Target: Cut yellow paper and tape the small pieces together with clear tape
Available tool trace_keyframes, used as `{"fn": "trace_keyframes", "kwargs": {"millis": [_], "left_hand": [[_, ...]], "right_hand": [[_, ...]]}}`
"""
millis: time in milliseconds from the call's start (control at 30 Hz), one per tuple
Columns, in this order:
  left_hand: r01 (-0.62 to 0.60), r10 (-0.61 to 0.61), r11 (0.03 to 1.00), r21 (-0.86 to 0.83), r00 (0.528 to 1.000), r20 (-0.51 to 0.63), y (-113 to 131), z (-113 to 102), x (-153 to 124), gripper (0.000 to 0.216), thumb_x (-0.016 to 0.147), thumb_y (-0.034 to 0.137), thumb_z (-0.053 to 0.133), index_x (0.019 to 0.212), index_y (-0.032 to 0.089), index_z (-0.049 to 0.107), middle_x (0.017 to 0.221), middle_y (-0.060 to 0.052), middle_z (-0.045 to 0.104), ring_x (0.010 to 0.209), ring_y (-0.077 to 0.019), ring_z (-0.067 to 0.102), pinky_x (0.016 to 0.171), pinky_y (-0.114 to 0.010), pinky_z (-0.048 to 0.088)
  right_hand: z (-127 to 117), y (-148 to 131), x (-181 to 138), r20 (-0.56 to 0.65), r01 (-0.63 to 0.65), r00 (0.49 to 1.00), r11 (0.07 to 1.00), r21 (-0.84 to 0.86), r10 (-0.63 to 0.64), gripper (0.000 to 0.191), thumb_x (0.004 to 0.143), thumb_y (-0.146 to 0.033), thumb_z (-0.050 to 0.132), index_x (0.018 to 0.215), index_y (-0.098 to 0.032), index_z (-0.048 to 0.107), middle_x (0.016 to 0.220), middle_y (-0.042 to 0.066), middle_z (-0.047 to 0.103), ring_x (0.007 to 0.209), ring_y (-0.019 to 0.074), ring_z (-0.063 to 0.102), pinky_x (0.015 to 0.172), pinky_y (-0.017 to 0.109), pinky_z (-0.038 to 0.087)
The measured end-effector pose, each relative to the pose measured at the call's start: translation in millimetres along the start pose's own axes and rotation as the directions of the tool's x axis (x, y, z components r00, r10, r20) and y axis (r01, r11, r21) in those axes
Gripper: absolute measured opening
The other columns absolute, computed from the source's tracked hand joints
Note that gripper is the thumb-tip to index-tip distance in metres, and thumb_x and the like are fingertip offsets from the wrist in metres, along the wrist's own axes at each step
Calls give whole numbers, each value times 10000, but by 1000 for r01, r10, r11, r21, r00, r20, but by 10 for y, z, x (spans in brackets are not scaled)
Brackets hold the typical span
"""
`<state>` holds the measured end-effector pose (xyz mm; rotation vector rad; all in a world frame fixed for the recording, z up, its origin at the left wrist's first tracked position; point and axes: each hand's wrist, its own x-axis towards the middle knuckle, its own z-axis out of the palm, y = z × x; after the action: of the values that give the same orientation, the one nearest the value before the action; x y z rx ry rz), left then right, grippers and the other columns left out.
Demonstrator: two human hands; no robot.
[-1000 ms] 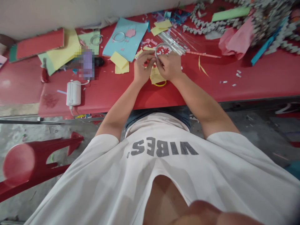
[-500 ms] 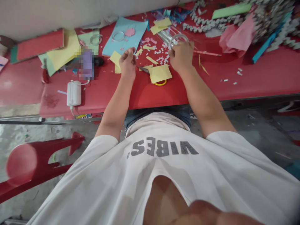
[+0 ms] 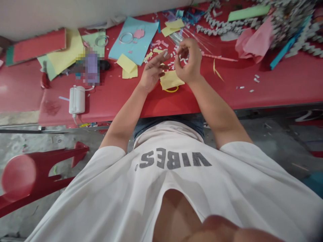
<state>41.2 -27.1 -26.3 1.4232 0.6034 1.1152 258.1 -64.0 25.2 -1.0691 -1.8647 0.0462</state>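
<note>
My left hand [image 3: 152, 71] hovers over the red table [image 3: 277, 84] with its fingers stretched out and nothing in it. Just to its right, my right hand [image 3: 188, 62] is curled into a pinch, thumb against fingertips; what it pinches is too small to make out. Small white paper scraps [image 3: 174, 53] lie scattered under both hands. A yellow paper square [image 3: 171, 80] lies below the hands, with a yellow ring [image 3: 173, 90] poking out from under it.
A blue sheet [image 3: 138, 42] with a clear ring [image 3: 126, 37] lies behind my left hand. Yellow, green and red sheets lie at the left, near a white device [image 3: 77, 99]. Pink paper [image 3: 252, 42] and folded paper chains [image 3: 222, 27] crowd the far right. A red chair [image 3: 37, 174] stands at lower left.
My hands parted, the right carrying a clear ring toward the far side. Now they have come back together, the left has opened its fingers, and the ring no longer shows in my right hand.
</note>
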Motion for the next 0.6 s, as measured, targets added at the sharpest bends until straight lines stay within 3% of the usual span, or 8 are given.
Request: {"fn": "trace_keyframes", "kwargs": {"millis": [233, 367, 600], "left_hand": [[52, -48, 998, -38, 993, 110, 105, 46, -51, 650, 717, 513, 699, 1325, 283, 714, 1350, -102, 715, 1170, -280, 721, 841, -367, 568], [55, -51, 998, -41, 994, 92, 121, 42, -61, 648, 675, 591, 753, 1236, 267, 759, 1254, -126, 746, 1135, -291, 725, 840, -367, 564], [70, -63, 996, -59, 991, 119, 151, 55, -60, 519, 657, 539, 752, 1118, 302, 789, 1231, -101, 755, 1074, -280, 733, 776, -369, 550]], "right_hand": [[-28, -35, 33, 262, 82, 963, 992, -101, -53, 321, 1041, -388, 406, 1272, -354, 627, 1296, 99, 632, 1223, 337, 584, 994, 515, 506], [46, 7, 29, 271, 122, 958, 988, -97, -92, 333, 1071, -367, 371, 1175, -293, 679, 1176, 113, 632, 1131, 307, 616, 975, 480, 505], [-24, -93, 39, 306, 84, 951, 990, -113, -46, 224, 1049, -376, 418, 1103, -348, 633, 1216, 79, 637, 1123, 278, 627, 968, 451, 540]]}}
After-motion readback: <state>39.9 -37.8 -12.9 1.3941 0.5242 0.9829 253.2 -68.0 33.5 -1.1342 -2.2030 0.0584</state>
